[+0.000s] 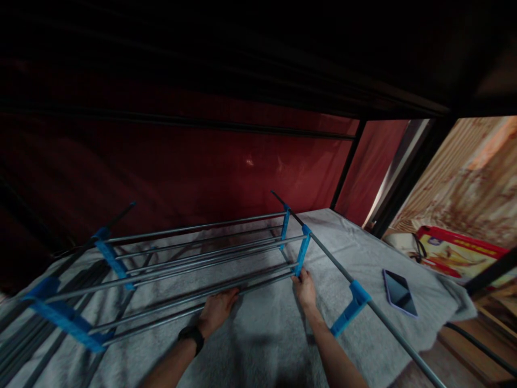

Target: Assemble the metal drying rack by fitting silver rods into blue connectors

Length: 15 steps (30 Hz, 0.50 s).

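A rack of grey metal tubes (177,297) and blue plastic connectors (64,318) lies on a pale cloth. My left hand (220,310), below a dark wristband, is closed round the lowest front tube near its middle. At that tube's right end, my right hand (305,288) grips the foot of a blue connector (302,252). Another blue connector (351,308) hangs on the long right-hand tube (398,335), with no crosswise tube in its lower end. Parts of my fingers are hidden behind the tubes.
Loose dark tubes (44,328) lie at the left. A phone (399,292) rests on the cloth (266,345) at the right, near a red and yellow box (456,253). Black frame posts (348,161) and a low dark ceiling surround the cloth, with a red wall (202,172) behind.
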Tool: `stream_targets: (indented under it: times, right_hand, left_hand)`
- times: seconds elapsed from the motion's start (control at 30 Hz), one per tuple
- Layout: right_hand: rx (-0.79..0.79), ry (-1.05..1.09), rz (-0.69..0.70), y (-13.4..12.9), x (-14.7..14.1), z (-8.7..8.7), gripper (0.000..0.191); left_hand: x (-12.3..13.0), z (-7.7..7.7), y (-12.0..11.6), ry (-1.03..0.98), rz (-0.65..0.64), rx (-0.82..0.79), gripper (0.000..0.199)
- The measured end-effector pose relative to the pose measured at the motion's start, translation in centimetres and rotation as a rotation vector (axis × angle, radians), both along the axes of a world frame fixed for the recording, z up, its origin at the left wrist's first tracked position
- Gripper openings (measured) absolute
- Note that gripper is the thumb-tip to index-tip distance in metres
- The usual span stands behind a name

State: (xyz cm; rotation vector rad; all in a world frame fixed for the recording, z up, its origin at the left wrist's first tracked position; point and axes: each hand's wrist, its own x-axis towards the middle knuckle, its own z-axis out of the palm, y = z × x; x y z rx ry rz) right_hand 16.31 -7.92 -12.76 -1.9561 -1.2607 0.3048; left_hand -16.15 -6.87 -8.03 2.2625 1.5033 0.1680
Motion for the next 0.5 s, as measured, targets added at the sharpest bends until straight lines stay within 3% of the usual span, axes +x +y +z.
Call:
stream_targets:
  times: [0.5]
  right_hand:
    - [0.073, -0.064, 0.012, 0.2, 0.0, -1.1, 0.041]
  left_hand:
    - [-0.1, -0.3, 0.0, -0.003, -0.021, 0.007, 0.053]
